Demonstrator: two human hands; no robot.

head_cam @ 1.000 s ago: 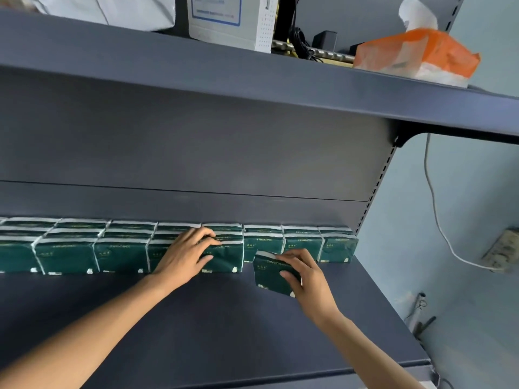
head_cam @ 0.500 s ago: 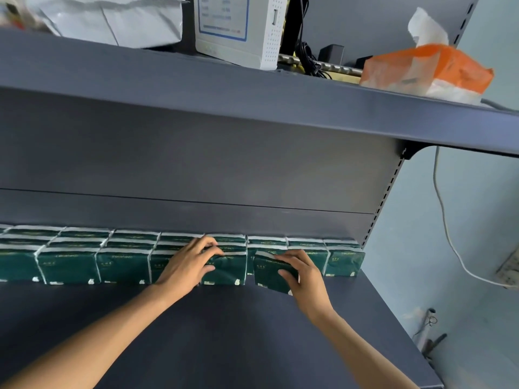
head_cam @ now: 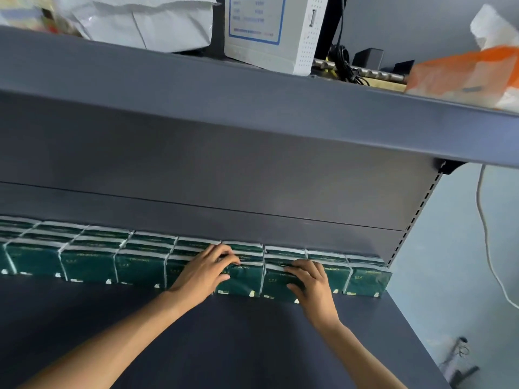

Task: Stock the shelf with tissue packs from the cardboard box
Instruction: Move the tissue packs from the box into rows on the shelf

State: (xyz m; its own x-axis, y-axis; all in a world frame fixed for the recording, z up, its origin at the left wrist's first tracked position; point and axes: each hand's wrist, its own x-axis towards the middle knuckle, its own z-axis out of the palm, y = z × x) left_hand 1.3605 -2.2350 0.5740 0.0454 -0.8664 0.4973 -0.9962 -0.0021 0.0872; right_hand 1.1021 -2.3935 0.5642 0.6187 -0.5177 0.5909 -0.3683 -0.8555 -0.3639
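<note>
Dark green tissue packs (head_cam: 87,265) with white edges stand in a long row, several deep, against the back of the grey shelf (head_cam: 224,346). My right hand (head_cam: 311,287) grips one pack (head_cam: 273,286) in the front row, fingers over its top and thumb on its front face. It stands level with its neighbours. My left hand (head_cam: 202,272) lies on the pack to its left (head_cam: 241,280) with fingers spread, holding nothing. The cardboard box is out of view.
An upper shelf (head_cam: 252,108) overhangs close above, carrying a white device (head_cam: 269,29), a white bag (head_cam: 140,21) and an orange tissue bag (head_cam: 463,74). A white cable (head_cam: 486,234) hangs beyond the shelf's right end. The row reaches almost to the right upright (head_cam: 407,234).
My right hand has pushed the tilted pack back and upright into the gap in the front row. My left hand has stayed on the neighbouring pack. The camera has tilted upward.
</note>
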